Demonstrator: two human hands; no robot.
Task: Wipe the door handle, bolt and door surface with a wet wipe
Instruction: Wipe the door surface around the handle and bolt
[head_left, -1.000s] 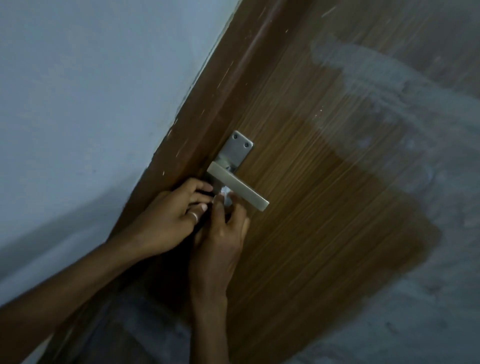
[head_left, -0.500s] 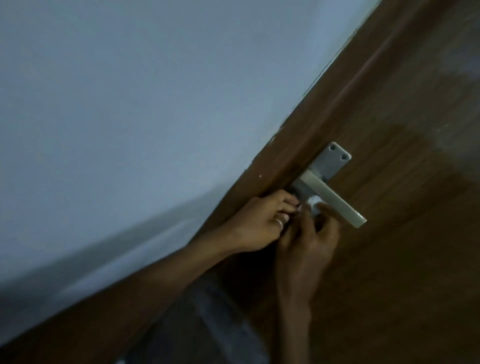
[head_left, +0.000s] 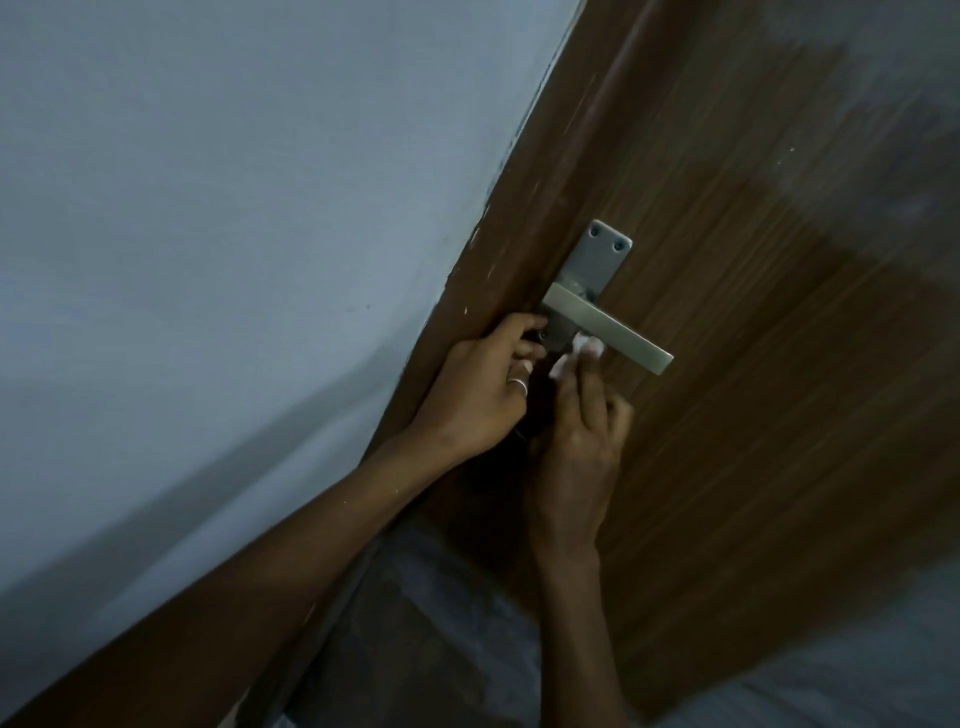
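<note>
I see the wooden door (head_left: 753, 364) beside the grey wall (head_left: 234, 208), its metal handle (head_left: 608, 330) just above both hands. My left hand (head_left: 480, 387) curls at the door's edge — whether it grips anything, I cannot tell. My right hand (head_left: 579, 447) pinches the white wet wipe (head_left: 582, 347) against the handle's underside.

the brown wooden door (head_left: 753, 415) carried a metal backplate (head_left: 602, 260) screwed flat to it, with a lever handle (head_left: 608, 327) standing across the plate. dull grey smears lay on its upper and lower surface.
</note>
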